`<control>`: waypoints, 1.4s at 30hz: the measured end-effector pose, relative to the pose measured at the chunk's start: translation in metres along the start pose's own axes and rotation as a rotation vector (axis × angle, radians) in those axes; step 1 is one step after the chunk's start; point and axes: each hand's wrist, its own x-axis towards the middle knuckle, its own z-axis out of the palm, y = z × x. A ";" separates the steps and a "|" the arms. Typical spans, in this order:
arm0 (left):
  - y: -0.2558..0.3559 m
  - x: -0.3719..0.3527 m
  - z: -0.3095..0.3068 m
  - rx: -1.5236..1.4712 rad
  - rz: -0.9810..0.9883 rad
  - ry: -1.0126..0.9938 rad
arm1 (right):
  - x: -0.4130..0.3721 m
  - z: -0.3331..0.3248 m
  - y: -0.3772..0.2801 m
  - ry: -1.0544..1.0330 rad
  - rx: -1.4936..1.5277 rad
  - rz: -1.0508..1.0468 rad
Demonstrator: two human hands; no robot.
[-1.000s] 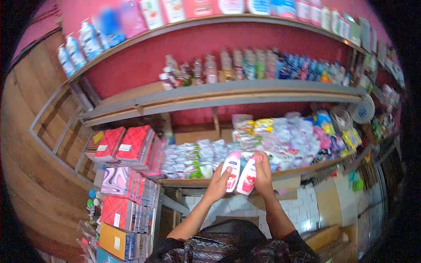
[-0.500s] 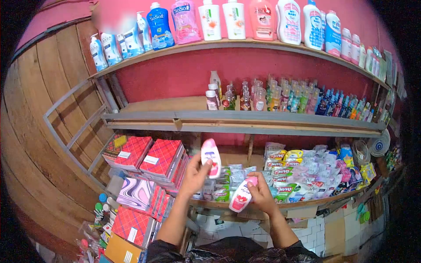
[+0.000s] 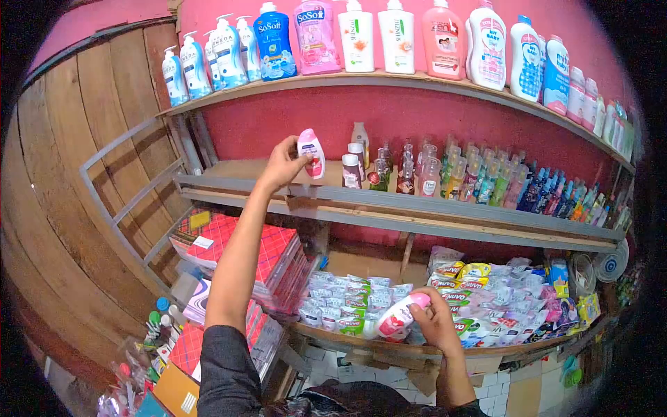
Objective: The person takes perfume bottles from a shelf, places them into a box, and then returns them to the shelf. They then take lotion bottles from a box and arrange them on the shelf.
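Shelving looks in hand: left hand [image 3: 281, 165] grips a pink bottle [image 3: 312, 153] just over the middle shelf [image 3: 229, 170], beside the small bottles [image 3: 352, 170]; right hand [image 3: 438, 321] clasps a second bottle [image 3: 401, 318] low. Setting down likely needs the bare spot

**Arms split high and low**

Raised: left arm [image 3: 236, 264] stretched up and away, forearm bare, dark sleeve [image 3: 222, 368] at the elbow; left hand [image 3: 281, 165] high, fingers curled in a closed grip. Low and near: right hand [image 3: 439, 321], right of centre, fingers wrapped shut, forearm upright.
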 end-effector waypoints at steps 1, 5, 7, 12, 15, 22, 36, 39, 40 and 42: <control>0.000 0.009 0.000 0.037 -0.021 -0.019 | 0.001 0.000 0.003 0.011 0.049 -0.022; -0.045 0.045 0.000 0.136 -0.098 -0.174 | 0.005 -0.015 0.013 0.072 0.050 -0.064; -0.062 0.058 0.002 0.098 -0.118 -0.271 | 0.006 -0.019 0.011 0.111 -0.028 -0.057; -0.115 0.084 0.002 0.037 -0.184 -0.487 | 0.015 -0.010 0.003 0.236 -0.052 -0.018; -0.135 0.089 0.005 0.030 -0.225 -0.563 | 0.027 0.002 0.007 0.261 -0.054 -0.071; -0.148 0.089 0.008 0.184 -0.144 -0.651 | 0.049 0.025 -0.003 0.258 -0.108 -0.037; -0.155 0.089 0.011 0.019 -0.203 -0.686 | 0.074 0.037 -0.008 0.249 -0.113 -0.071; -0.155 0.089 0.012 0.082 -0.161 -0.684 | 0.076 0.036 -0.009 0.244 -0.142 -0.071; -0.154 0.088 0.012 0.081 -0.182 -0.687 | 0.076 0.036 -0.010 0.244 -0.126 -0.068; -0.151 0.088 0.012 0.083 -0.223 -0.692 | 0.077 0.037 -0.012 0.243 -0.093 -0.063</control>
